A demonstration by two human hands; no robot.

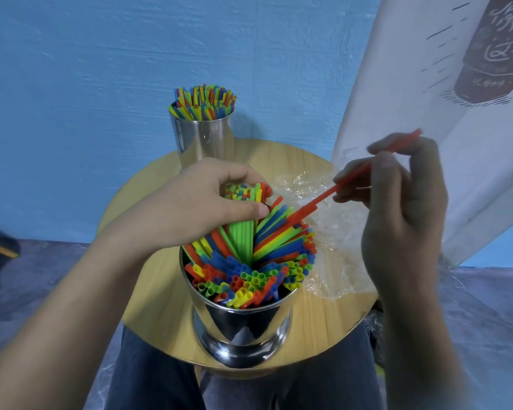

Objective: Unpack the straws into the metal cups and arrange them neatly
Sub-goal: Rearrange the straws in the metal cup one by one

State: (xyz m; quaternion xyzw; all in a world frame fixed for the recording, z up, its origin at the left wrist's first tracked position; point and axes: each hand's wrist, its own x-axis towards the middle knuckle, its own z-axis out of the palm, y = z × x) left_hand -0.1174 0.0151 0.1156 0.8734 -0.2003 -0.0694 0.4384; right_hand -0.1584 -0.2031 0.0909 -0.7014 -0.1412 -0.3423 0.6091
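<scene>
Sorting coloured plastic straws (249, 276) on a round wooden table (160, 291)
The near shiny metal cup (243, 327) holds fanned straws; the far metal cup (203, 137) holds a tidy bunch. Crumpled clear plastic wrap (332, 232) lies right. The left hand (196, 199) grips a bundle (243, 192) in the near cup; the right hand (397, 202) pinches one red straw (314, 205).

2 upright metal cups (240, 327) hold multicoloured straws (249, 276); red straw (323, 199) slants above
</scene>
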